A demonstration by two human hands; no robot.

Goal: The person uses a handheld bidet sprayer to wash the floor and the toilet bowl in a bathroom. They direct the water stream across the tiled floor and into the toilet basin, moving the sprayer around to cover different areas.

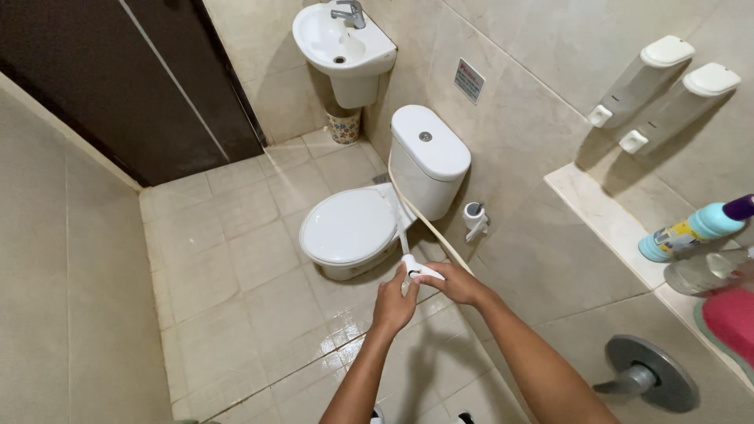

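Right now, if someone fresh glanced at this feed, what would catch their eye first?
Both hands meet low in the middle: the right hand and left hand grip a white bidet sprayer, its hose running up toward the wall. Just beyond stands a white toilet with its lid shut, on wet, shiny floor tiles. Farther back a small white sink hangs in the corner, and two white dispensers are mounted on the right wall.

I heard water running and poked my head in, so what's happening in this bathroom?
A person stands over a wet tiled floor, holding a white hand sprayer with both hands: the left hand below it, the right hand on its handle. Its hose runs back toward the wall beside the toilet, whose lid is shut. The sprayer points toward the toilet; I cannot tell whether water is coming out.
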